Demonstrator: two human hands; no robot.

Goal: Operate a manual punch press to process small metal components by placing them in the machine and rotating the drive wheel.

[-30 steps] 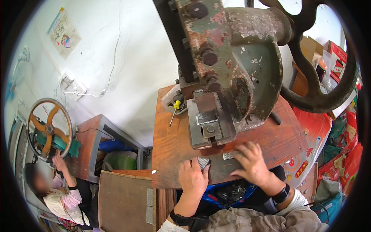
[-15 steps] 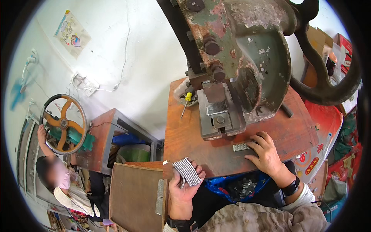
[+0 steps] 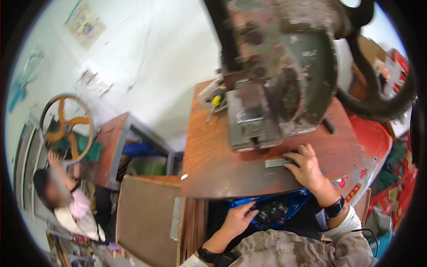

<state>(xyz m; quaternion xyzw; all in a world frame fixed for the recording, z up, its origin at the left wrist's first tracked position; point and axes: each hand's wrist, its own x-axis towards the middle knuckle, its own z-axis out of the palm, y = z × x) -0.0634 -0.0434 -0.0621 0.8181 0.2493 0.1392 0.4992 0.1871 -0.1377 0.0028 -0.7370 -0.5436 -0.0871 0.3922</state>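
Note:
My right hand (image 3: pixel 308 171) lies on the brown worktable with its thumb and fingers about the right end of a short grey metal strip (image 3: pixel 275 163). My left hand (image 3: pixel 238 219) is below the table's front edge, at the left rim of a blue plastic bag (image 3: pixel 296 205) on my lap. Its thumb and forefinger are apart, and I see nothing held. Small dark pieces lie in the bag, too blurred to name. Beyond the strip stands a worn green press (image 3: pixel 307 84), with a metal plate (image 3: pixel 250 116) on its bed.
A yellow-handled screwdriver (image 3: pixel 215 103) leans from a small container left of the press. A shallow brown tray (image 3: pixel 144 213) holds grey strips (image 3: pixel 176 218) at its right side. Farther left, another person (image 3: pixel 73 196) reaches to a large handwheel (image 3: pixel 69 127). Red bags (image 3: pixel 391 198) lie at right.
The ribbed grey bundle of strips has left my left hand and is out of sight. That hand has moved right, to the blue bag. My right hand remains at the strip; the view has shifted.

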